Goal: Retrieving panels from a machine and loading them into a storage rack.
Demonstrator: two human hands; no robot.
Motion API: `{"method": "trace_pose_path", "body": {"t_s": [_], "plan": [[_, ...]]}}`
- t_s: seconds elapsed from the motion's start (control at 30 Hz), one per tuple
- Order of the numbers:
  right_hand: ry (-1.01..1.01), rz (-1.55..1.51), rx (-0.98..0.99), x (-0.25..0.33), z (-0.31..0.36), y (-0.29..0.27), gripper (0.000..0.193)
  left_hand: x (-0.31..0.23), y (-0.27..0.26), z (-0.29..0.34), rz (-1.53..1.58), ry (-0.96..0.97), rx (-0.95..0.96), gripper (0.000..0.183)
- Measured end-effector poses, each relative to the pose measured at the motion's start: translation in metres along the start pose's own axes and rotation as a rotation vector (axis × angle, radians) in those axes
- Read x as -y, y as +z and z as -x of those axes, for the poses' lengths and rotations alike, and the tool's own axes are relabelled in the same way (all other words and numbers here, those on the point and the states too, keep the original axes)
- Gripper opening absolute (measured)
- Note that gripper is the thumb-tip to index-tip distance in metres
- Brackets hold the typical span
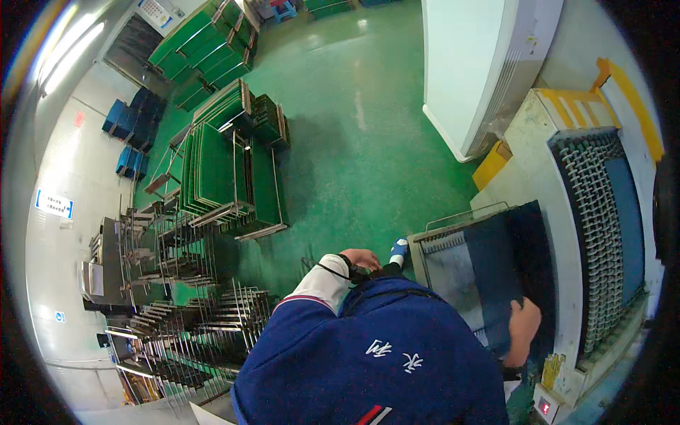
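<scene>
My left hand hangs in front of my waist, fingers loosely extended and nothing visible in them. A dark band circles that wrist, with a thin dark cord beside the white sleeve. To the right, my right hand hovers over or rests on a dark blue sheet; contact cannot be made out. Its fingers are slightly bent and apart, holding nothing I can see. The sheet covers part of a low metal-framed stand with a grey surface. My blue jacket hides the lower middle.
A machine with rows of rollers stands at the right, a small box with a red display below it. Racks of green panels and metal-rod racks line the left. Beyond lie green floor and a white cabinet.
</scene>
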State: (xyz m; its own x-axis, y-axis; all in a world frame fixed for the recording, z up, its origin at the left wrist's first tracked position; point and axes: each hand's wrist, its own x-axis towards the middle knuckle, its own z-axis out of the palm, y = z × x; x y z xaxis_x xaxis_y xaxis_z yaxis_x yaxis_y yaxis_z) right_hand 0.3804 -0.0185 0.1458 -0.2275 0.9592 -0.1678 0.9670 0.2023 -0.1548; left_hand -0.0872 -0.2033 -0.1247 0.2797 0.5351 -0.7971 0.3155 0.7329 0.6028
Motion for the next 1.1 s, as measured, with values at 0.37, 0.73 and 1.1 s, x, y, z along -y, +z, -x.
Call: {"method": "trace_pose_path", "body": {"t_s": [0.37, 0.73, 1.1], "plan": [[0.459, -0.791, -0.295, -0.063, 0.081, -0.12, 0.045, -0.02, 0.002, 0.025, 0.181, 0.383, -0.047, 0.034], [0.295, -1.83, -0.662, -0.111, 0.062, -0.039, 0.028, -0.068, -0.001, 0.014, 0.21, -0.228, 0.048, 0.04], [0.48, -2.382, -0.584, -0.089, -0.003, -0.023, 0.018, -0.043, -0.014, 0.002, 0.183, -0.174, 0.041, 0.039]]}}
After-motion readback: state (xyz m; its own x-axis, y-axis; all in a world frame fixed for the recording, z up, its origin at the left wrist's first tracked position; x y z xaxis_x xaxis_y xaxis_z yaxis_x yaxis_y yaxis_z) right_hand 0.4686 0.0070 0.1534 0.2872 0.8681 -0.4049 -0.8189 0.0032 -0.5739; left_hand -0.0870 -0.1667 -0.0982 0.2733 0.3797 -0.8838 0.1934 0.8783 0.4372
